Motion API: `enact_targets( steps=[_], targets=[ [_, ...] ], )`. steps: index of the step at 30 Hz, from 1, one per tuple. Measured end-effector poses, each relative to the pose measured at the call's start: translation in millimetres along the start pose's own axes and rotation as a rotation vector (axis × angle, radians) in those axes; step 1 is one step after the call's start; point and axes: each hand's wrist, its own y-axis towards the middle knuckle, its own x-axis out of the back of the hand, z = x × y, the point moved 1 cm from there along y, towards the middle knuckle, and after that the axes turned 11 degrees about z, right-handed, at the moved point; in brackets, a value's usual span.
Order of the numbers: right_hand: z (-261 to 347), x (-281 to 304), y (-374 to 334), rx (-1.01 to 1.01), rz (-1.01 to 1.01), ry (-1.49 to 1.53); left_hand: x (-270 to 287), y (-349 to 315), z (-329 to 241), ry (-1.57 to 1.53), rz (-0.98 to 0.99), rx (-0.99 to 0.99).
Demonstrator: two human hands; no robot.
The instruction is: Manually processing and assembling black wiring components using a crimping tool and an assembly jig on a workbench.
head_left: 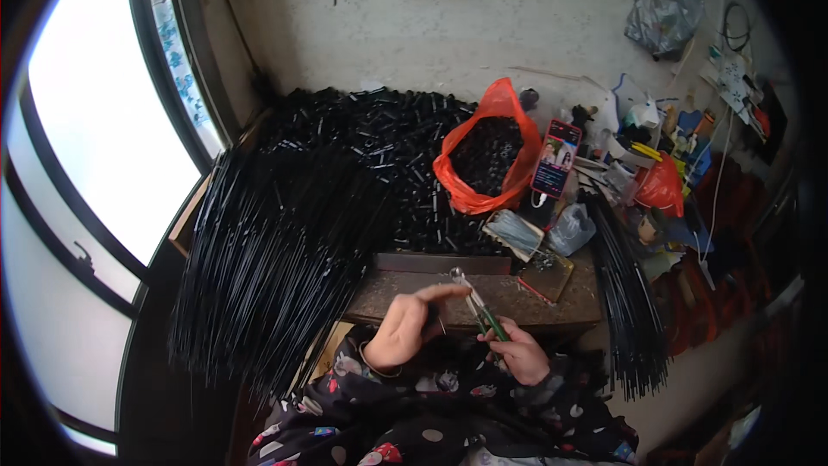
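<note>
The right hand is gripping the green-handled pliers, which are pointing up and leftward from its fingers. The left hand is stretching its index finger across to the pliers' metal end; whether its other fingers are clamping anything, I cannot tell. Just beyond the hands, a small tray is holding thin grey sticks. Farther beyond, a red bag is gaping around small black pieces, and a black heap is spreading to its left.
</note>
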Motion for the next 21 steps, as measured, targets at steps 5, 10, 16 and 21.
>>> enact_targets(
  steps=[5,10,16,21],
  targets=[
    [74,-50,-39,0.521,0.072,-1.214,26,-1,1,0.036,-0.294,-0.045],
    [98,-78,-45,0.796,-0.088,-1.746,26,-10,-1,0.025,-0.415,-0.078],
    [104,-64,-48,0.840,0.162,-1.439,27,-18,-8,-0.021,-0.363,-0.164],
    [46,-55,-41,-0.136,0.478,0.220,21,-13,-13,-0.069,-0.355,-0.216]
  ],
)
